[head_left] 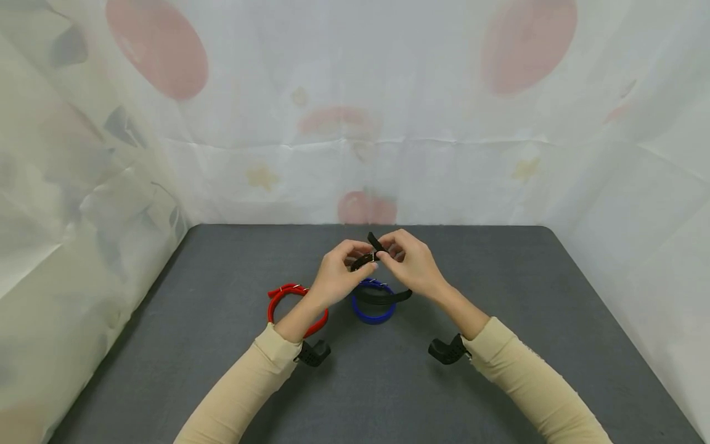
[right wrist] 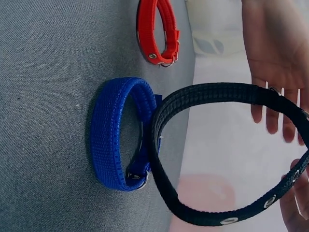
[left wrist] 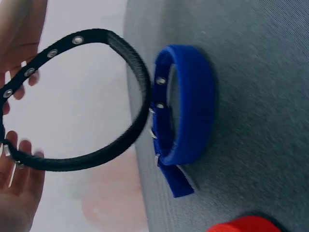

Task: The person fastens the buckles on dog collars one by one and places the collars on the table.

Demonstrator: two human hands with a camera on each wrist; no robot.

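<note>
Collar (head_left: 383, 296), black, held in the air above the mat (head_left: 499, 370), loop hanging over the blue collar (head_left: 373, 313). Strap end sticking up between the fingertips, buckle apparently pinched there too, so likely mid-buckling or unbuckling; cannot tell which. Next move probably calls for feeding the tip through the buckle and lining up an eyelet with the pin. Left hand (head_left: 337, 274) curled, fingers and thumb pinching the black strap at the buckle. Right hand (head_left: 413, 264) likewise curled, pinching the strap end. Red collar (head_left: 288, 302) lying just beside the left wrist, near the blue one.
</note>
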